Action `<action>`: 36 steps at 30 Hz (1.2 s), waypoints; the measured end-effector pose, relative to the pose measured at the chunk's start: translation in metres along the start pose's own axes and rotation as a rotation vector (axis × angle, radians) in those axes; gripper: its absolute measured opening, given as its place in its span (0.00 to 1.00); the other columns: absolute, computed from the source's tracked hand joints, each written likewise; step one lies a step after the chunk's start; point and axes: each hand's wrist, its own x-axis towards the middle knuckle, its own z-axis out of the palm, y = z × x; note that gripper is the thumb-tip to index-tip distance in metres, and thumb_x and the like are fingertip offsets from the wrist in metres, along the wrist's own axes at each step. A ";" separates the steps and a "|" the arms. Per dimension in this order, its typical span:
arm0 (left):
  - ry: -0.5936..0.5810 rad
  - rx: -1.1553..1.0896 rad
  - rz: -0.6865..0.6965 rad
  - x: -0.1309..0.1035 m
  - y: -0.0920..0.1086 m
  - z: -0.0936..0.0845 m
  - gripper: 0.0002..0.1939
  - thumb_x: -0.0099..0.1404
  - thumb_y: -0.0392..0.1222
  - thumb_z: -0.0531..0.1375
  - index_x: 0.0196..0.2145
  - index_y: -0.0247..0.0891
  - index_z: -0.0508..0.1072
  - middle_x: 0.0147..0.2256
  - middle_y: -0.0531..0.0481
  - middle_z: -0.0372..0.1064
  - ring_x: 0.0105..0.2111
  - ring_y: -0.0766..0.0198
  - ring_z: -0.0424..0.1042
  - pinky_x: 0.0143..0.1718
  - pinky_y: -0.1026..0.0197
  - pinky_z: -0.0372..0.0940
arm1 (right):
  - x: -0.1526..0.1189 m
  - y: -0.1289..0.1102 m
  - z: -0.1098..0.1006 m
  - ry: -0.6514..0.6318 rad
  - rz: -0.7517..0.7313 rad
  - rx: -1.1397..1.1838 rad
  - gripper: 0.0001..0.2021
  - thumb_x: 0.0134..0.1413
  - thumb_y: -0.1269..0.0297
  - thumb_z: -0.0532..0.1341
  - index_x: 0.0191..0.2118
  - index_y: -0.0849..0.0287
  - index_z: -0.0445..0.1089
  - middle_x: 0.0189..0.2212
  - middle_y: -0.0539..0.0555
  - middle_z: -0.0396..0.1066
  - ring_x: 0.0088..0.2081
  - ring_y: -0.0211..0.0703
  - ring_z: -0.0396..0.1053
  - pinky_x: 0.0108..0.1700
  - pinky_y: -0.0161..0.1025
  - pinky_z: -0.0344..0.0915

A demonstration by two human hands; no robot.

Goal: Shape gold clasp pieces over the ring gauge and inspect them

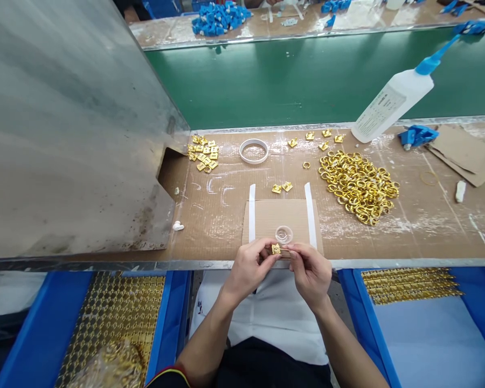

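My left hand [248, 269] pinches a small square gold piece [276, 249] between thumb and fingertips, above the front edge of the bench. From the right, my right hand [312, 272] grips a thin stick [285, 249] whose tip meets the gold piece or lies very close to it. Just beyond my fingers stands a small clear round dish [283, 234] on a cardboard pad [281, 213] taped down with white strips. Two more gold pieces [282, 187] lie past the pad. A large heap of gold rings [359, 186] sits to the right.
A metal housing [81, 134] blocks the left side. Behind are a white tape ring [254, 151], a pile of gold squares [204, 153] and a tilted glue bottle [392, 102]. Blue trays [173, 318] with gold parts flank my lap. A green belt [267, 81] runs beyond the bench.
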 end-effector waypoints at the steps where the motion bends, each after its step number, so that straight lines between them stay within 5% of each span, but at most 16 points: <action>1: 0.002 0.001 -0.002 0.000 0.000 0.000 0.10 0.65 0.36 0.63 0.44 0.37 0.78 0.23 0.57 0.67 0.21 0.68 0.61 0.26 0.66 0.59 | 0.000 0.000 0.000 -0.002 -0.002 0.000 0.08 0.66 0.72 0.60 0.42 0.55 0.75 0.35 0.54 0.80 0.24 0.37 0.74 0.21 0.32 0.69; 36: -0.020 0.024 0.034 -0.002 -0.003 -0.002 0.11 0.68 0.39 0.61 0.46 0.36 0.77 0.25 0.54 0.69 0.22 0.68 0.63 0.25 0.67 0.60 | 0.001 0.000 -0.001 -0.013 -0.019 0.062 0.09 0.65 0.74 0.60 0.41 0.55 0.76 0.35 0.54 0.80 0.18 0.33 0.68 0.20 0.30 0.70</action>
